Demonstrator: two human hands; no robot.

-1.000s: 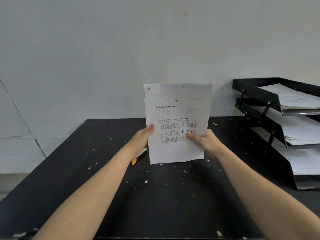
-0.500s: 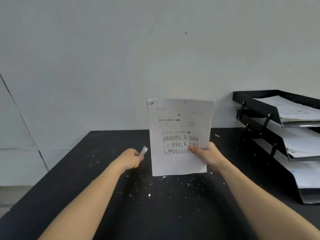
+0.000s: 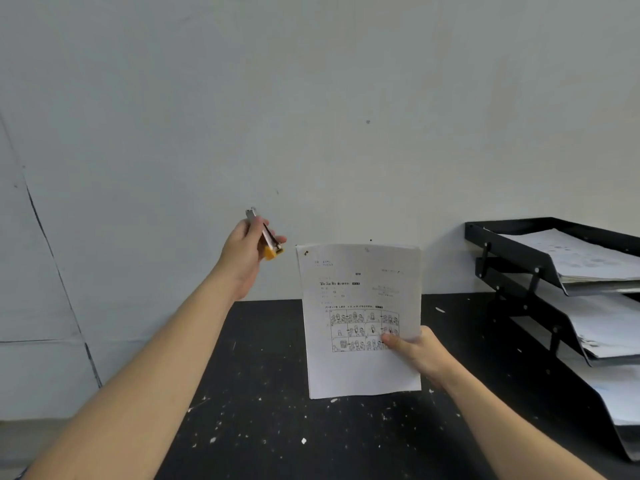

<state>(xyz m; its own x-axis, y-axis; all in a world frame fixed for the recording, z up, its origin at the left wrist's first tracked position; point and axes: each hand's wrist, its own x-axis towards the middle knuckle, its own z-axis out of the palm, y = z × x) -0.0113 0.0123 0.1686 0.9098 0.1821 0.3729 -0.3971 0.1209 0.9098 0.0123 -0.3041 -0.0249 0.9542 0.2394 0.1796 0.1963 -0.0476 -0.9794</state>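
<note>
**One hand holds a tool up, the other holds papers**

The left hand [image 3: 242, 258] is lifted up in front of the pale wall [image 3: 311, 98]. Its fingers are curled round a small tool [image 3: 266, 239]. The tool is silver with an orange end. The silver end sticks up out of the fist and the orange end points down to the right. I cannot tell just what kind of tool it is.

The right hand [image 3: 419, 351] holds a bunch of white papers [image 3: 360, 296]. The thumb lies on the front page and the other fingers are behind, so the hand pinches the papers near the lower right side. The papers stand up straight over the table [image 3: 277, 427], to the right of the tool and lower down. The tool and the papers do not touch. The front page has some writing and a box of little drawings. There is a small dark mark at its top left corner [image 3: 306, 253].

The table is black with many little white specks on it. On its right side stands a black tray rack [image 3: 519, 258] with three trays, one over the other. Each tray has white sheets lying in it.
</note>
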